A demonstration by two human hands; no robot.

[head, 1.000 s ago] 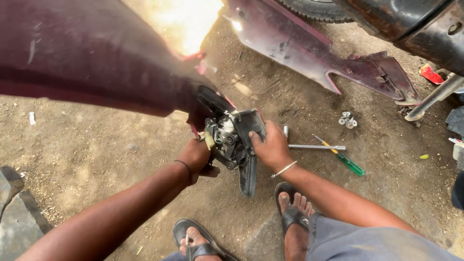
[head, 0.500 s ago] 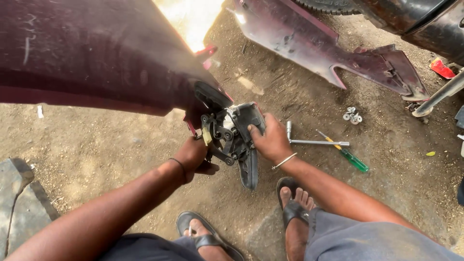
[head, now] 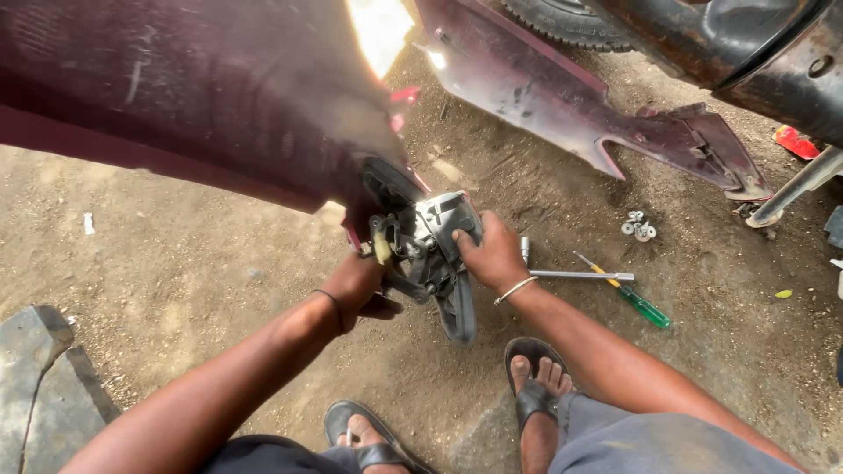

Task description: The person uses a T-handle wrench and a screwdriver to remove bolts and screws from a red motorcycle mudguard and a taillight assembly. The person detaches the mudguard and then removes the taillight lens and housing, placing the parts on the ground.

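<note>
Left hand (head: pixel 356 285) was clamped around the lower left edge of the grey-black lamp assembly (head: pixel 430 250), fingers curled under it, grip closed on the part. Right hand (head: pixel 492 254) pressed on the assembly's right face, thumb and fingers wrapped over the grey housing, grip likewise closed on it. The assembly sat at the narrow end of the maroon body panel (head: pixel 202 96), held off the dirt ground (head: pixel 176 263) above the person's sandalled feet.

Judgement: the part looked half-seated in the panel's end. To do this well, the left hand should have steadied panel and bracket while the right worked the housing squarely, no twisting, since plastic tabs snap easily. Wiring, if any, could not be made out.

Nearby on the ground: socket wrench (head: pixel 575 274) just right of the right wrist, green-handled screwdriver (head: pixel 628 294) crossing beside it, a small cluster of washers (head: pixel 638 226) further off. A second maroon panel (head: pixel 597 114) lay beyond.
</note>
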